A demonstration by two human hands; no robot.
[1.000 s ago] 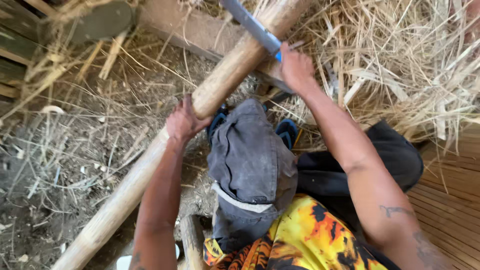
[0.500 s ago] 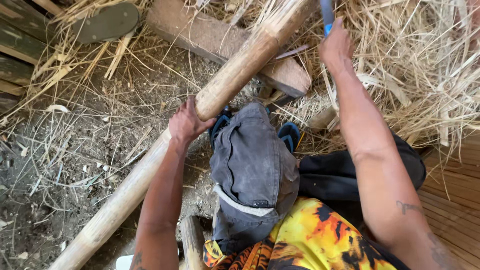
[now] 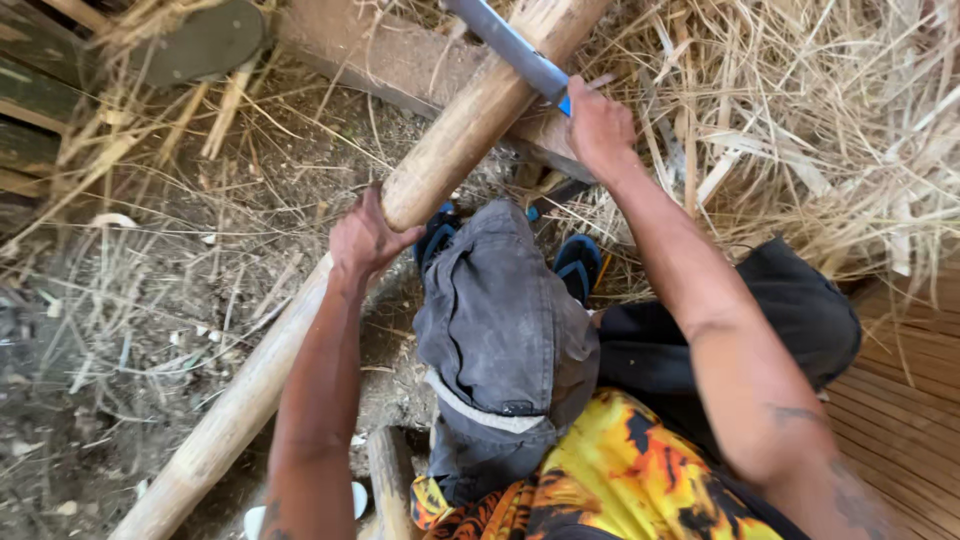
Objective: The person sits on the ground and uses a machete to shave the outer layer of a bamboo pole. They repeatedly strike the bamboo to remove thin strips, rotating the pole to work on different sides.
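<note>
Bamboo pole (image 3: 440,170) slanting under left hand (image 3: 362,238), grip closed on it | right hand (image 3: 598,125) grip clasping blade (image 3: 510,48) laid across pole's upper end

Rural outdoor work spot, rough and unpaved. Bare dirt ground (image 3: 120,400) littered with chips and loose stalks. Heaped dry straw (image 3: 800,120) at upper right. Weathered timber beam (image 3: 400,70) lying across the ground. Slatted bamboo floor (image 3: 900,400) at right edge. Long bamboo pole (image 3: 300,340) propped diagonally across.
</note>
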